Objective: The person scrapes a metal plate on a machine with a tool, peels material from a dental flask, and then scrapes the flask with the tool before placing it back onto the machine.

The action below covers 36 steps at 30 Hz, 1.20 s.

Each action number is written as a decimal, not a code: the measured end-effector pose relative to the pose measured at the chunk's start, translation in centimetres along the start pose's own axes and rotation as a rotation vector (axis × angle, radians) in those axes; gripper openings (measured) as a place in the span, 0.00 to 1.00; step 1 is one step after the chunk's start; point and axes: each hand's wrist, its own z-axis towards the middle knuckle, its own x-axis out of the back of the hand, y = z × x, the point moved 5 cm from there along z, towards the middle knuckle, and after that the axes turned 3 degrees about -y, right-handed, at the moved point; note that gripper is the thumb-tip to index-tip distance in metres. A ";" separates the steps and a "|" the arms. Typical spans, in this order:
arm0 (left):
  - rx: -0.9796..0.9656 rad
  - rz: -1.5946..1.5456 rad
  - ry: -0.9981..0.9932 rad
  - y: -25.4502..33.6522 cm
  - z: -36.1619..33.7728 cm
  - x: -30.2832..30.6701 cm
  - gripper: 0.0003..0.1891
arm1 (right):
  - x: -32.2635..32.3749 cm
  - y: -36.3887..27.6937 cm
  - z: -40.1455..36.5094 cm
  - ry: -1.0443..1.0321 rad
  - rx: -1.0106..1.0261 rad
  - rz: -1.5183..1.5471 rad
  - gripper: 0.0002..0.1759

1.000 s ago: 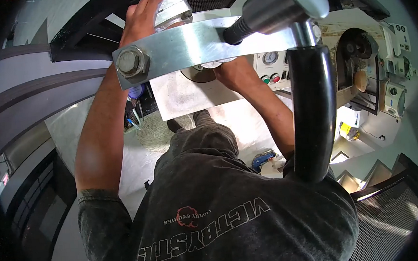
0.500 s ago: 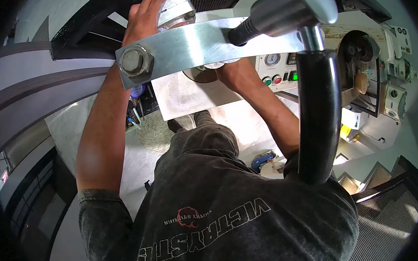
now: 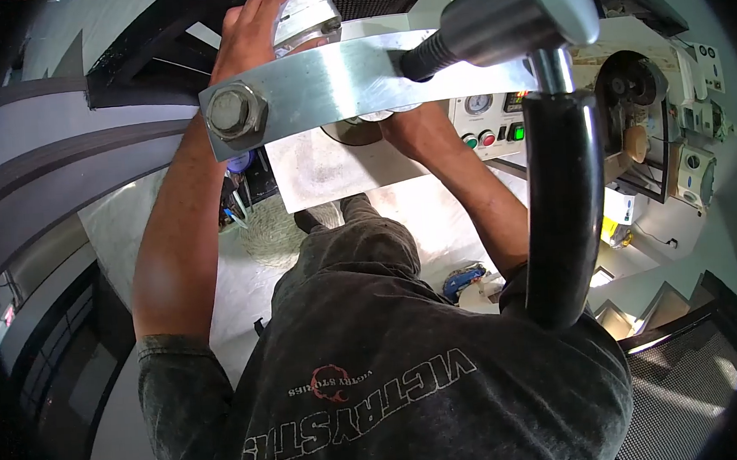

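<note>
My left hand [image 3: 249, 37] is at the top, its fingers wrapped over a shiny silver metal block [image 3: 305, 16] with a slot in its side. A curved steel bar [image 3: 326, 81] with a large hex bolt [image 3: 236, 111] crosses in front of both forearms. My right hand [image 3: 420, 131] reaches behind this bar beside a round metal part [image 3: 385, 113]. Its fingers are hidden, so its grip does not show. At the bar's right end is a metal crosspiece [image 3: 491, 20] joined to a black handle [image 3: 562, 201].
Below the bar is a white machine surface [image 3: 323, 178]. A control panel [image 3: 490, 124] with a gauge and green and red buttons is beside my right forearm. A round woven mat [image 3: 272, 236] lies on the floor near my feet. Further right is a dark round machine opening [image 3: 630, 87].
The steel bar's bolted end sits very slightly further left in view. Both hands keep nearly the same places and poses.
</note>
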 end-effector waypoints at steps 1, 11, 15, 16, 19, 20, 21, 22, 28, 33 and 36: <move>0.202 -0.068 -0.083 1.3 0.3 0.9 0.39 | -0.1 0.4 0.0 0.002 -0.001 -0.001 0.14; -0.216 0.294 -0.015 -3.6 -0.2 -3.5 0.39 | 0.1 0.2 -0.5 0.070 0.072 0.048 0.14; 0.196 -0.066 -0.081 0.9 0.3 0.5 0.40 | -0.2 -0.9 0.4 0.046 0.275 -0.215 0.14; 0.230 -0.072 -0.088 0.7 0.2 0.3 0.40 | -0.2 -0.8 0.5 0.047 0.277 -0.215 0.14; 0.203 -0.049 -0.087 0.0 0.1 -0.1 0.40 | -0.5 -0.6 0.7 0.053 0.308 -0.172 0.14; 0.205 -0.049 -0.087 0.1 0.1 0.1 0.40 | -0.4 -0.5 0.5 0.097 0.301 -0.164 0.13; 0.208 -0.056 -0.093 0.3 0.2 0.2 0.40 | -0.1 -0.4 0.2 0.140 0.289 -0.156 0.13; 0.209 -0.063 -0.099 0.5 0.2 0.3 0.40 | 0.1 -0.4 -0.3 0.140 0.286 -0.158 0.13; 0.205 -0.088 -0.085 0.3 0.2 0.3 0.40 | 1.4 -0.9 -2.9 0.076 -0.433 0.138 0.16; 0.175 -0.097 -0.074 0.7 0.0 0.5 0.40 | 2.1 -0.5 -7.9 0.646 -0.319 0.750 0.16; -0.004 -0.240 0.016 -6.3 -0.3 -4.1 0.40 | 1.4 2.5 -9.3 0.605 -0.450 1.177 0.16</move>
